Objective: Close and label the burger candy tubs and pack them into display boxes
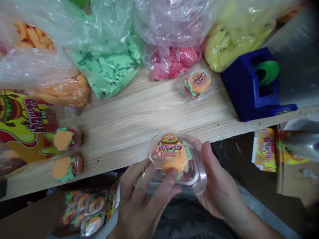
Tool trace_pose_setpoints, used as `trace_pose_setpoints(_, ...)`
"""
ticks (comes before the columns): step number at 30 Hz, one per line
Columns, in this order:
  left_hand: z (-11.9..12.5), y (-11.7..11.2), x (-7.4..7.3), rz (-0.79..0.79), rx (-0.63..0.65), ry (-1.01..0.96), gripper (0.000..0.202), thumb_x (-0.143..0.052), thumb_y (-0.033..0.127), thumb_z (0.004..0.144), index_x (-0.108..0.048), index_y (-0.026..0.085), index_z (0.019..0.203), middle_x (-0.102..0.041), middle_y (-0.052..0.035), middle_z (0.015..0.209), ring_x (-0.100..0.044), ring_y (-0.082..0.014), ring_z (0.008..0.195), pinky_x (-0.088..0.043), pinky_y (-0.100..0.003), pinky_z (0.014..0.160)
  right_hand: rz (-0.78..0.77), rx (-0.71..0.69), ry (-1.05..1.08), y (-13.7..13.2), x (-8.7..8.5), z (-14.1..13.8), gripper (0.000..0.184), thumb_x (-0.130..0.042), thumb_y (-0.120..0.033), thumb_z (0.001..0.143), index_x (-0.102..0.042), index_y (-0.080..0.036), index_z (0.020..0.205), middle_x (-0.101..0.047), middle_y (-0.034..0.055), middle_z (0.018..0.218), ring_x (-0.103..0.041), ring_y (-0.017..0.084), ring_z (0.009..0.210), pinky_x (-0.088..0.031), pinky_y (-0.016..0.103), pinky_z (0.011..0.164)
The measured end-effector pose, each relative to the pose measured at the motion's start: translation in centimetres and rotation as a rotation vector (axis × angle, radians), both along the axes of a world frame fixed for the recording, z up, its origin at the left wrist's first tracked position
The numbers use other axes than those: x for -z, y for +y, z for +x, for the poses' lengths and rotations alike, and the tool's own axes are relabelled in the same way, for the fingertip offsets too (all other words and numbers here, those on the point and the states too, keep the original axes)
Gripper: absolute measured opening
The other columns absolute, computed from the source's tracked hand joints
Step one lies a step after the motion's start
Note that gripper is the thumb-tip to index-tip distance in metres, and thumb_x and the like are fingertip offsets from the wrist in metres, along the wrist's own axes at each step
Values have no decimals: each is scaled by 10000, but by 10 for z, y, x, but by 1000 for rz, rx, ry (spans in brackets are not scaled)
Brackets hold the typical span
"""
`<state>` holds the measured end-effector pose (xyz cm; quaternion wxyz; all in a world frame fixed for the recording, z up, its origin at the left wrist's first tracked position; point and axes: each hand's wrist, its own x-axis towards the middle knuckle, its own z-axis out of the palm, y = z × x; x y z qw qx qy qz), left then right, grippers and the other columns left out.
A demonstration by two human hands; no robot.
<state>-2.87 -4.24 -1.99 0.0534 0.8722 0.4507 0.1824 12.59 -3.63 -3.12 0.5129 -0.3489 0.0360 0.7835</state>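
A transparent plastic clamshell box [191, 177] is between my two hands, at the table's front edge. A burger-shaped orange and green candy sits inside, and a burger cartoon sticker [170, 146] shows on the lid. My left hand [147, 196] is on the near left side, its fingers bent over the lid. My right hand [219, 184] grips the right side, thumb up along the edge. Part of the right fingers is hidden behind the box. Farther back, a similar labelled box [197, 83] rests on the wooden table [119, 122].
Bags of green [109, 66], pink [174, 59], yellow [229, 43] and orange pieces [67, 89] line the back. A blue tape dispenser [249, 89] stands right. Two burger candies [64, 139] lie left beside a printed display box [22, 126]. Below, a carton holds several packed boxes [93, 205].
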Motion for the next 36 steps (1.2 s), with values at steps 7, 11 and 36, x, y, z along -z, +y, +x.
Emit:
trace_pose_setpoints(7,2,12,0,-44,66,-8,202,-558,264,849,-588,158,1018,-641,-87,1012,-606,-213,948,-528,-342,784,55,-88,-101,-2,-1,0,239,-458,-442,885,-524,-254,1019,-603,19,1094,-569,185,1022,-480,302,822)
trace_pose_setpoints(11,8,15,-1,2,14,101,270,-542,317,847,-556,135,1046,-639,-114,996,-608,-250,923,-535,-384,739,87,-87,-106,-2,0,-3,190,-443,-384,908,-534,-262,1023,-607,2,1079,-552,158,1042,-475,260,821)
trace_pose_setpoints(36,6,14,1,-31,167,31,290,-500,268,869,-603,122,1098,-687,-55,1039,-570,-227,1088,-292,-373,1078,73,-97,92,-4,-6,-2,189,-423,-269,938,-568,-299,1054,-645,-46,1001,-607,76,959,-468,191,815)
